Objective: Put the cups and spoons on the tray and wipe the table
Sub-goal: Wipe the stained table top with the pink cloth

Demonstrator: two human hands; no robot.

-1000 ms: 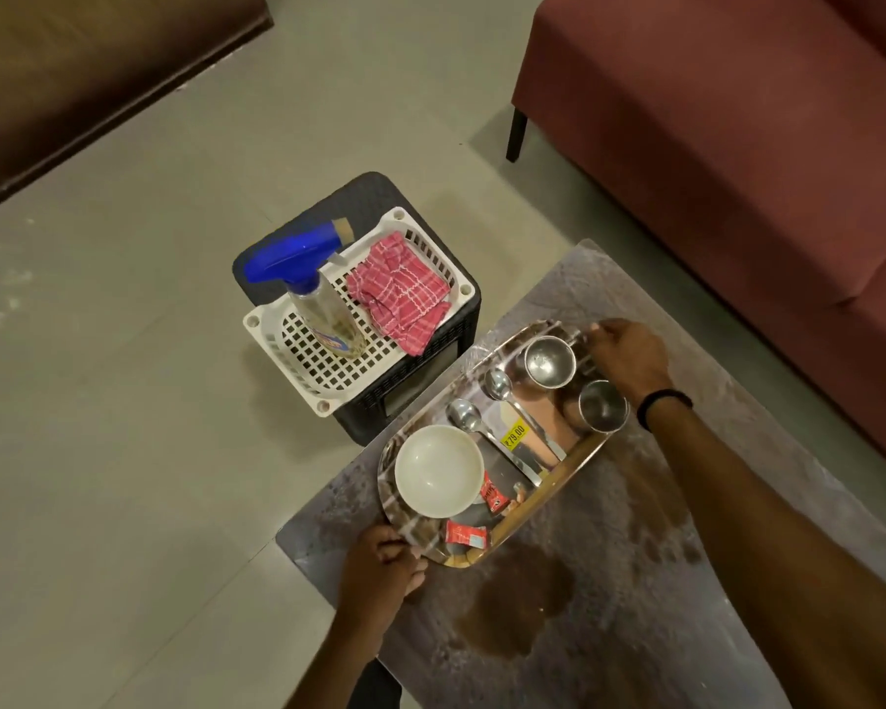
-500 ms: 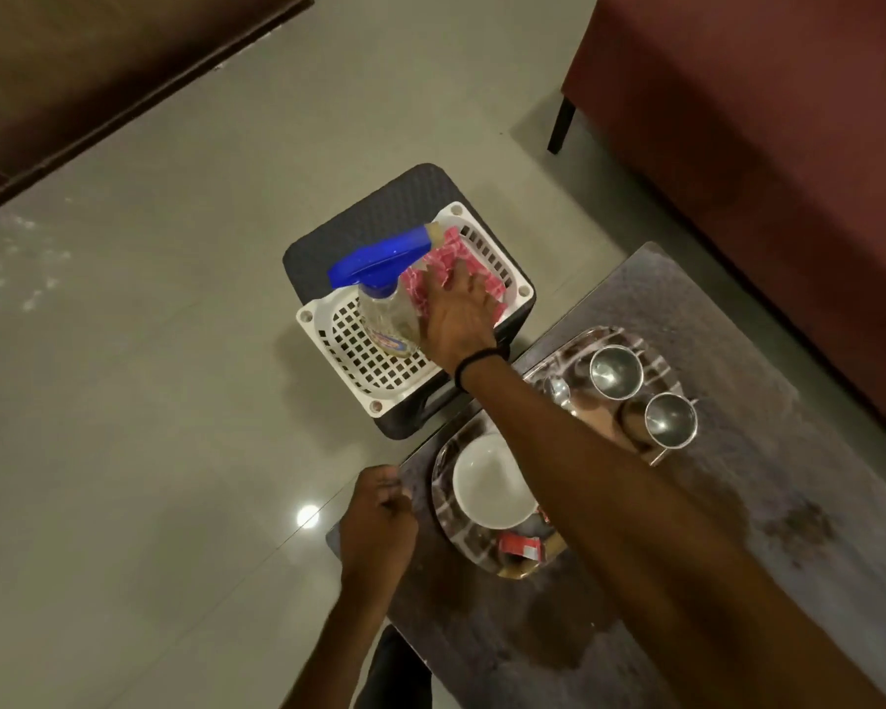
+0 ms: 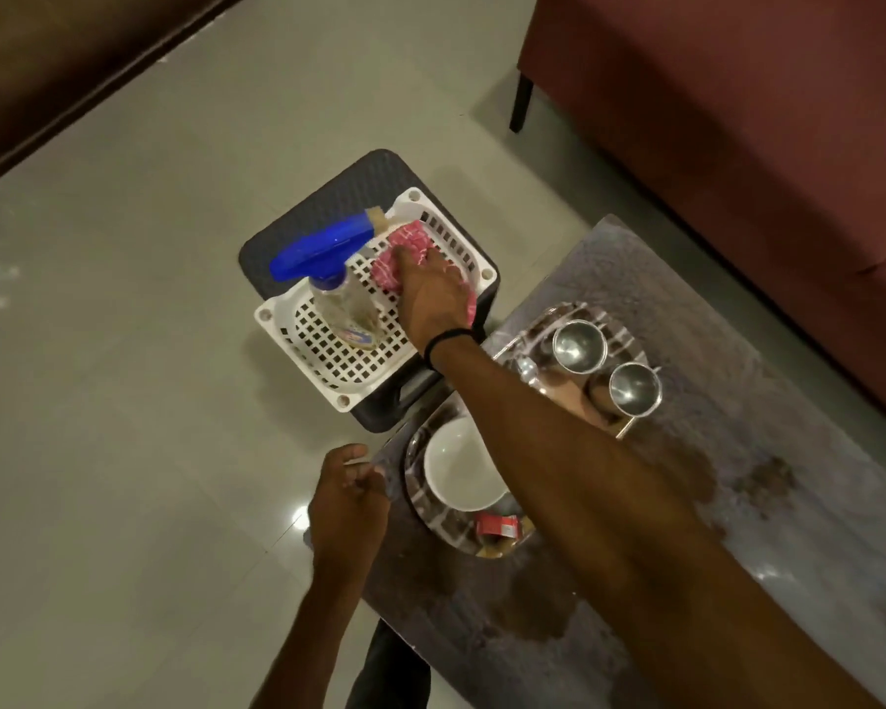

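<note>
On the oval steel tray [image 3: 413, 491] stand two steel cups [image 3: 579, 346] [image 3: 634, 390], a spoon [image 3: 527, 368] whose handle my arm hides, a white bowl [image 3: 461, 473] and a red packet [image 3: 497, 527]. The tray lies on the grey table [image 3: 799, 524], which carries a brown wet stain [image 3: 538, 606]. My right hand [image 3: 430, 304] reaches off the table into the white basket [image 3: 328, 365] and grips the bunched red checked cloth [image 3: 405, 243]. My left hand [image 3: 349, 498] hovers at the table's near corner, loosely curled and holding nothing.
A blue-topped spray bottle [image 3: 338, 299] lies in the basket beside the cloth. The basket sits on a black stool [image 3: 323, 217] just left of the table. A dark red sofa [image 3: 737, 120] runs along the table's far side. Pale tiled floor [image 3: 124, 401] is to the left.
My right hand left the tray's far end, crossed to the basket and closed on the cloth, which is now bunched. My left hand let go of the tray's near rim.
</note>
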